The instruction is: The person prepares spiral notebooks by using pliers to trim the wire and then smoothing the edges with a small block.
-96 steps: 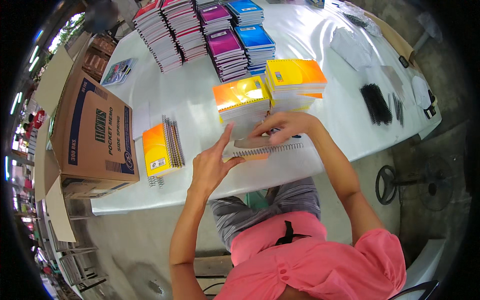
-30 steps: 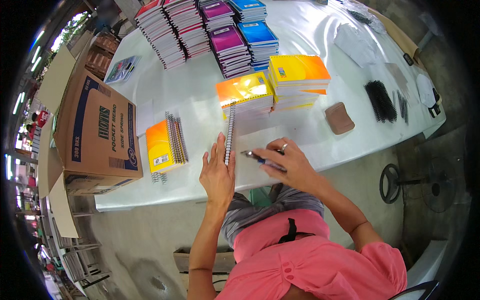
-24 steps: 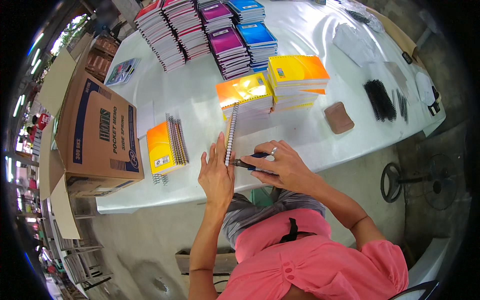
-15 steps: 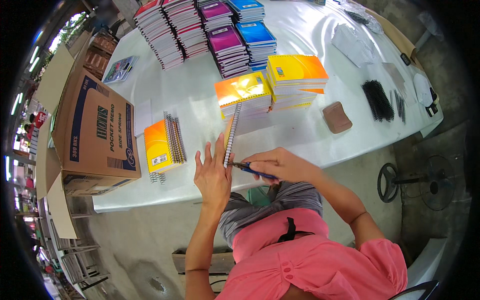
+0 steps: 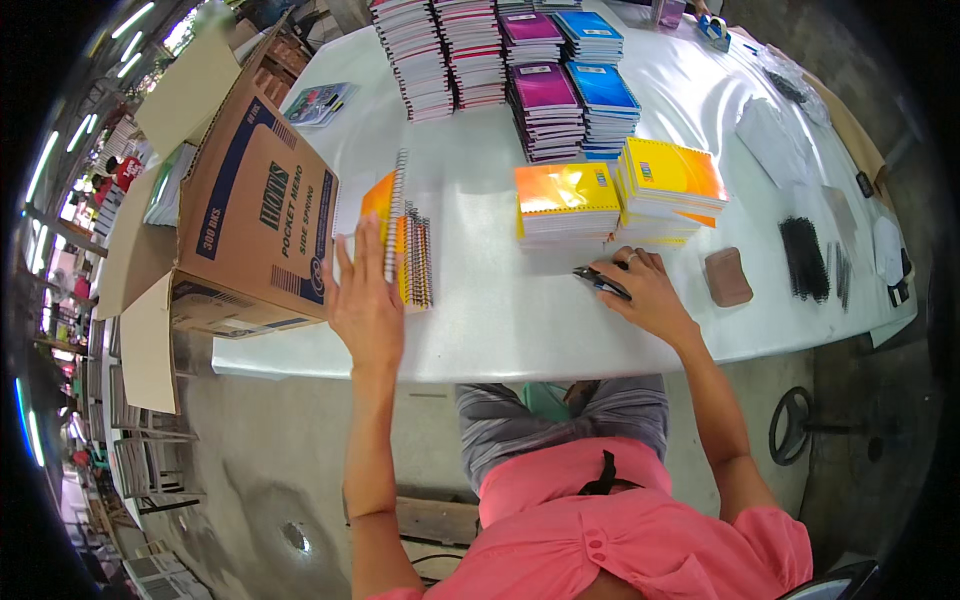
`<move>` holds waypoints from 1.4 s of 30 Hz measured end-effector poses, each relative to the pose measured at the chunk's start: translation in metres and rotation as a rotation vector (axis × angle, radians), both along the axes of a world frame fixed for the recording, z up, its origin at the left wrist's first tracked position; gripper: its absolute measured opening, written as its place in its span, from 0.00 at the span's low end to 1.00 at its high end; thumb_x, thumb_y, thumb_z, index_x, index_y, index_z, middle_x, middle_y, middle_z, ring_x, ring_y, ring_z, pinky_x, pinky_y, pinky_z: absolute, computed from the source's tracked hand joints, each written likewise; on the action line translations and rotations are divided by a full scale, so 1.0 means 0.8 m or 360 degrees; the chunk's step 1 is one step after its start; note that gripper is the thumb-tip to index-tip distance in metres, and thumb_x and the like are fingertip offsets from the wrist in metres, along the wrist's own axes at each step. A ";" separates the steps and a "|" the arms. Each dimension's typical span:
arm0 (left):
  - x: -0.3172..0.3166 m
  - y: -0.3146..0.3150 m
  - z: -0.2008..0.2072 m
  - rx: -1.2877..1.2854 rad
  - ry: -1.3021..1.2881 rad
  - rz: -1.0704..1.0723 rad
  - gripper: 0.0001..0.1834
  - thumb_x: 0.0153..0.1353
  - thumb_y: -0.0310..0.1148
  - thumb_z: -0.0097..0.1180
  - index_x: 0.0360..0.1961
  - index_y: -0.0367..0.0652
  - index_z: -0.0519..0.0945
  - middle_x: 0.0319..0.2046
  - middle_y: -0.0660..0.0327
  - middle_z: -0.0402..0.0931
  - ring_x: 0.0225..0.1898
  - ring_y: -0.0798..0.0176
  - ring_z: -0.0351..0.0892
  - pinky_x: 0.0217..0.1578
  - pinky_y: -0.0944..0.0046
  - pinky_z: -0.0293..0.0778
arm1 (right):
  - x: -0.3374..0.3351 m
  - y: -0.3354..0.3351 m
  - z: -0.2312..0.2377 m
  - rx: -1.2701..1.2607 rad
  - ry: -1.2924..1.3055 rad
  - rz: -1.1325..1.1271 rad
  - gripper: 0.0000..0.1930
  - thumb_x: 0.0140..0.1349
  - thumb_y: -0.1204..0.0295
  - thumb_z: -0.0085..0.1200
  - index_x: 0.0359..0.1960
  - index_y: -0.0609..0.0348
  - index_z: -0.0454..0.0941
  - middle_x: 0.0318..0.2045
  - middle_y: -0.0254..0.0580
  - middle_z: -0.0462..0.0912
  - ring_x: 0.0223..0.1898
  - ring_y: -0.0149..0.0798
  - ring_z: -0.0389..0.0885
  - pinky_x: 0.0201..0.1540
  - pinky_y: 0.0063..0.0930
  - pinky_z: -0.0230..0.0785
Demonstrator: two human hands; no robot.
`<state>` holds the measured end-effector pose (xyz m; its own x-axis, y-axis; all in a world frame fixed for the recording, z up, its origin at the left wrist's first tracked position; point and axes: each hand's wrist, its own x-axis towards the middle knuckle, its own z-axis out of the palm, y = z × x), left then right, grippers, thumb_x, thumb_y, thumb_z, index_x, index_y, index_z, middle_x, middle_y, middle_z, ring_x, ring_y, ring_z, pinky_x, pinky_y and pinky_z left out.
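Observation:
My left hand [image 5: 364,308] is closed on an orange and yellow spiral notebook [image 5: 378,203], its wire coil running along the right edge. The notebook is held over a small pile of similar spiral notebooks [image 5: 416,265] beside the cardboard box; my fingers partly cover both. Over to the right, my right hand [image 5: 650,292] grips dark-handled pliers [image 5: 606,284], their jaws pointing left, low over the table. Just beyond that hand stand two stacks of yellow-orange pads, the left stack [image 5: 567,215] and the taller right stack [image 5: 668,185].
An open cardboard box [image 5: 255,220] stands at the left table edge. Purple notebooks [image 5: 545,90], blue notebooks [image 5: 604,95] and tall red-edged stacks [image 5: 470,55] fill the back. On the right lie a brown block [image 5: 728,277] and black coils [image 5: 803,258].
My left hand has carried the notebook leftward to the small pile. The right hand with the pliers has moved away from the coil, to the right. The head view has shifted too.

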<state>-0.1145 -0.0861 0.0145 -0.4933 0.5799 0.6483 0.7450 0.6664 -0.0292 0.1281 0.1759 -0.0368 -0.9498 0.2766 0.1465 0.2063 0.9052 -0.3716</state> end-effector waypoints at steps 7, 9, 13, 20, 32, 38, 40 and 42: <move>-0.039 -0.025 0.001 0.0679 -0.1015 -0.0678 0.29 0.64 0.22 0.48 0.68 0.42 0.66 0.67 0.63 0.67 0.72 0.54 0.56 0.70 0.52 0.51 | -0.044 -0.039 0.001 -0.0273 0.0516 -0.0069 0.31 0.53 0.70 0.67 0.60 0.52 0.71 0.62 0.45 0.66 0.61 0.46 0.67 0.65 0.39 0.59; -0.027 -0.012 0.014 0.0811 -0.1224 -0.0964 0.28 0.62 0.21 0.44 0.67 0.38 0.67 0.68 0.60 0.65 0.73 0.56 0.52 0.72 0.55 0.44 | -0.086 -0.055 0.014 -0.1218 0.0800 0.0131 0.35 0.53 0.73 0.68 0.63 0.56 0.67 0.64 0.45 0.64 0.64 0.42 0.65 0.65 0.39 0.60; -0.034 -0.022 0.009 0.0862 -0.1690 -0.1140 0.28 0.66 0.31 0.44 0.67 0.33 0.65 0.69 0.51 0.60 0.72 0.56 0.54 0.71 0.57 0.48 | -0.179 -0.100 0.056 -0.1929 0.0824 0.0543 0.29 0.54 0.75 0.68 0.59 0.62 0.71 0.56 0.41 0.75 0.57 0.37 0.74 0.58 0.35 0.69; -0.120 -0.051 -0.030 0.1331 -0.1907 -0.0906 0.37 0.74 0.51 0.37 0.73 0.35 0.50 0.69 0.48 0.59 0.68 0.55 0.61 0.66 0.61 0.59 | -0.263 -0.159 0.060 -0.0178 0.1617 0.0581 0.19 0.47 0.82 0.58 0.43 0.55 0.82 0.46 0.37 0.84 0.53 0.41 0.80 0.58 0.42 0.70; -0.093 -0.035 -0.038 0.0713 -0.2038 -0.0223 0.33 0.66 0.27 0.55 0.69 0.33 0.59 0.59 0.56 0.74 0.54 0.69 0.74 0.56 0.71 0.67 | -0.135 -0.111 -0.015 0.0020 0.0791 0.0411 0.20 0.46 0.82 0.55 0.44 0.53 0.80 0.57 0.45 0.74 0.61 0.45 0.68 0.67 0.55 0.52; -0.095 -0.042 -0.046 0.0610 -0.1979 -0.0149 0.32 0.65 0.26 0.55 0.69 0.33 0.60 0.59 0.54 0.74 0.54 0.68 0.74 0.56 0.71 0.67 | -0.102 -0.038 0.011 0.0326 0.0948 -0.0074 0.27 0.43 0.84 0.56 0.50 0.56 0.78 0.56 0.46 0.74 0.60 0.49 0.70 0.64 0.47 0.61; -0.099 -0.044 -0.052 0.0529 -0.1811 -0.0122 0.31 0.66 0.28 0.54 0.69 0.36 0.61 0.63 0.49 0.70 0.62 0.61 0.70 0.61 0.67 0.63 | -0.106 -0.012 0.004 0.0354 0.0902 -0.0191 0.27 0.43 0.84 0.57 0.51 0.57 0.77 0.56 0.46 0.74 0.60 0.48 0.70 0.64 0.45 0.62; -0.095 -0.043 -0.053 0.0470 -0.1523 -0.0237 0.30 0.67 0.30 0.53 0.69 0.38 0.63 0.65 0.50 0.67 0.66 0.57 0.64 0.64 0.62 0.58 | -0.105 0.000 -0.010 0.0374 0.0865 -0.0297 0.28 0.43 0.83 0.58 0.52 0.57 0.77 0.56 0.46 0.75 0.60 0.48 0.70 0.63 0.43 0.63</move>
